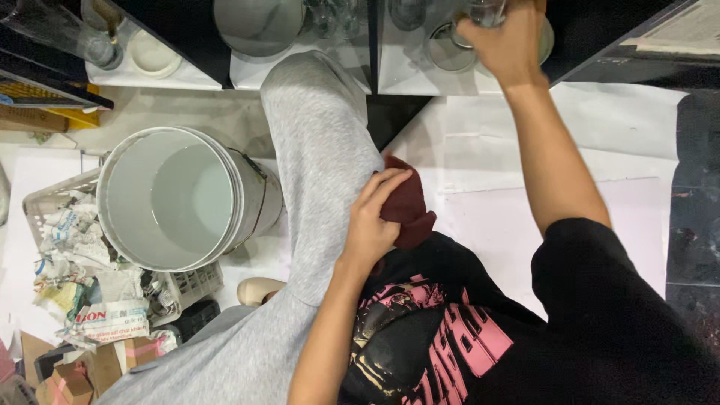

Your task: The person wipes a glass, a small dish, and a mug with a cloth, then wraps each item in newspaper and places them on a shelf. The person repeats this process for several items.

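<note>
My left hand (373, 217) rests on my grey-trousered thigh and grips a dark red cloth (409, 206) bunched against my leg. My right hand (506, 41) reaches forward to the shelf at the top of the view and closes around a clear glass (484, 11), of which only the lower part shows. Below that glass a round glass plate or saucer (446, 49) sits on the white shelf surface (409, 71).
A white bucket (251, 199) with water stands on the floor at left, beside a plastic basket (52, 199) of crumpled newspaper. More glassware and a bowl (259, 26) sit in shelf compartments. White paper sheets (600, 127) cover the floor at right.
</note>
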